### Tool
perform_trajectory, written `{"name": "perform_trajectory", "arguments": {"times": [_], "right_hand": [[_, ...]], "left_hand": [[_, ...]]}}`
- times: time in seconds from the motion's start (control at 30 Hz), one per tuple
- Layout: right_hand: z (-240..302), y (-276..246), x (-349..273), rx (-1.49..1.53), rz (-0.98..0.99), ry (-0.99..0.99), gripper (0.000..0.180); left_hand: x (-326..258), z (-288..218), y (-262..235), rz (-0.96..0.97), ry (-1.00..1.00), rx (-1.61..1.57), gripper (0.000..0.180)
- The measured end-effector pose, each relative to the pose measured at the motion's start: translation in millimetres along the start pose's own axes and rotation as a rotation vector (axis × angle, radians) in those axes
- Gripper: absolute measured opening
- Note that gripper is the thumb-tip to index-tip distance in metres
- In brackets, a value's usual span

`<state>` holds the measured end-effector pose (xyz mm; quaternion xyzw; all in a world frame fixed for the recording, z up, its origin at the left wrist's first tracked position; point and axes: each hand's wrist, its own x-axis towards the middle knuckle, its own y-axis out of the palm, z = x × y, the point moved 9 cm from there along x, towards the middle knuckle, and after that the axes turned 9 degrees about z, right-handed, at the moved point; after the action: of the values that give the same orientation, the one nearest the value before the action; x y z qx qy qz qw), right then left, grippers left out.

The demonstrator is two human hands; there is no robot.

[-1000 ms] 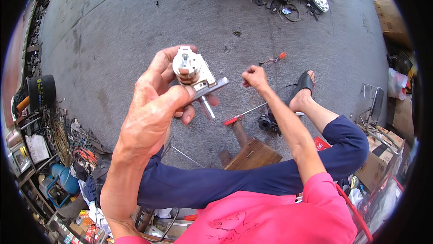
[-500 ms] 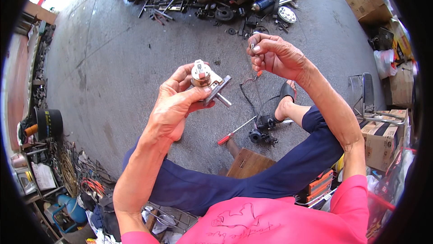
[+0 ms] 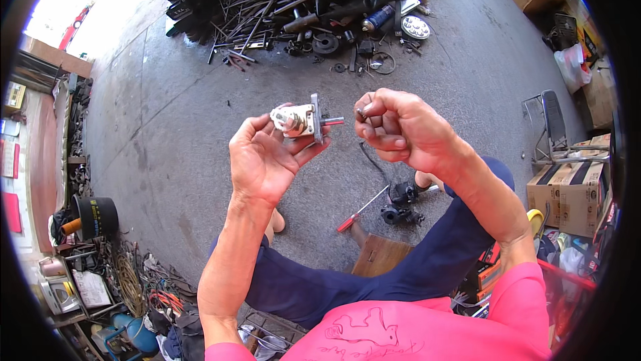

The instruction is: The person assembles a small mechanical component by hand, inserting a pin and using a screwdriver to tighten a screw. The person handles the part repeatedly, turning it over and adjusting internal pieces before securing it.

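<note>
In my left hand (image 3: 262, 167) is a white plastic and metal part (image 3: 294, 121) with a grey flange plate and a thin metal shaft (image 3: 332, 121); the fingers and thumb grip it from below and from the side. The shaft points right, toward my right hand (image 3: 414, 127). Between that hand's thumb and index finger is a small metal piece (image 3: 361, 115), mostly covered, its kind unclear. A short gap separates it from the shaft tip.
On the floor before me lie a red-handled screwdriver (image 3: 348, 222), black parts (image 3: 402, 214) and a wooden block (image 3: 382, 255). A heap of scrap metal (image 3: 254, 24) fills the far side. Cardboard boxes (image 3: 564, 194) and a folding chair (image 3: 551, 117) stand at right, a black tub (image 3: 99, 217) at left.
The white part has turned in my left hand, so its shaft now points right instead of down to the right. My right hand has come lower, nearer the shaft. The view has shifted.
</note>
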<state>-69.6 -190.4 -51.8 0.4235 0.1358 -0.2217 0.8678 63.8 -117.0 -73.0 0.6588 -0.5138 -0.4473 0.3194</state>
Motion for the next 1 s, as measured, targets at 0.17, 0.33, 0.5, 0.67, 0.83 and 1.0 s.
{"name": "perform_trajectory", "arguments": {"times": [0.17, 0.33, 0.5, 0.67, 0.83, 1.0], "right_hand": [[7, -8, -4, -0.270, -0.054, -0.050, 0.015], [15, 2, -2, -0.651, -0.092, -0.276, 0.013], [10, 51, -20, -1.483, -0.064, -0.729, 0.018], [-13, 70, -18, -1.746, -0.106, -0.724, 0.027], [-16, 75, -18, -1.860, -0.135, -0.815, 0.018], [-3, 72, -22, -1.649, -0.110, -0.849, 0.015]], "left_hand": [[3, 5, -13, -0.130, -0.029, 0.109, 0.029], [-7, 11, -17, -0.173, -0.052, 0.238, 0.032], [-9, 16, -16, -0.099, -0.102, 0.211, 0.043], [-11, 12, -22, -0.163, -0.067, 0.274, 0.034], [-16, 5, -14, -0.172, 0.039, 0.371, 0.032], [-17, 8, -11, -0.132, 0.049, 0.313, 0.031]]}}
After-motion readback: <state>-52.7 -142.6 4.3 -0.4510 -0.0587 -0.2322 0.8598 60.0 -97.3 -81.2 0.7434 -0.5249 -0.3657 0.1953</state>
